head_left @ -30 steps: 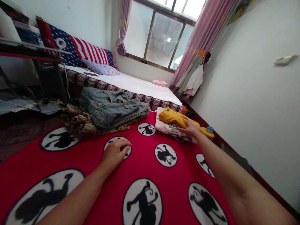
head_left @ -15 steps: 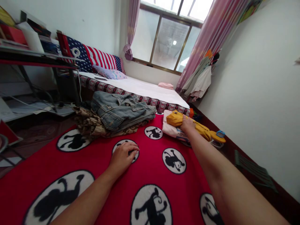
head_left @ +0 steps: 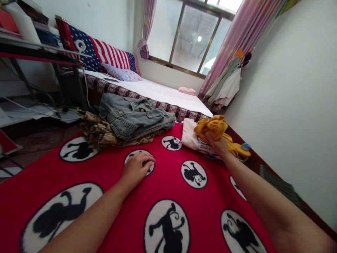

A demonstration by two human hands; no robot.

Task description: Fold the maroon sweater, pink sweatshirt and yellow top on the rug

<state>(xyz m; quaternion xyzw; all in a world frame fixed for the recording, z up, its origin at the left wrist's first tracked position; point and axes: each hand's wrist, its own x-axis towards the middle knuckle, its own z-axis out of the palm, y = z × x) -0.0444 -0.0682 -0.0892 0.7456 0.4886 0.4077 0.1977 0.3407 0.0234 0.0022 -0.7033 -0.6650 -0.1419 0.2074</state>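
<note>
My right hand (head_left: 218, 143) grips a bunched yellow garment (head_left: 212, 127) and lifts part of it above a folded light-pink garment (head_left: 188, 135) with printed letters. The rest of the yellow cloth trails off to the right behind the wrist. On the red blanket (head_left: 110, 175) with monkey-print circles lies my left hand (head_left: 137, 167), palm down, holding nothing, its fingers loosely bent. Beyond that hand, a folded denim jacket (head_left: 131, 116) rests on a brown patterned cloth (head_left: 96, 130).
A bed with a white sheet (head_left: 163, 93) stands behind, under the window. At the left is a cluttered desk (head_left: 39, 52). A yellow stool (head_left: 242, 150) with a blue item (head_left: 245, 146) and a dark green slatted stool (head_left: 279, 186) stand at the right by the wall.
My right hand has gathered and raised the yellow garment, which lay flatter on the pink one before. My left hand stays on the blanket. The view has tilted slightly.
</note>
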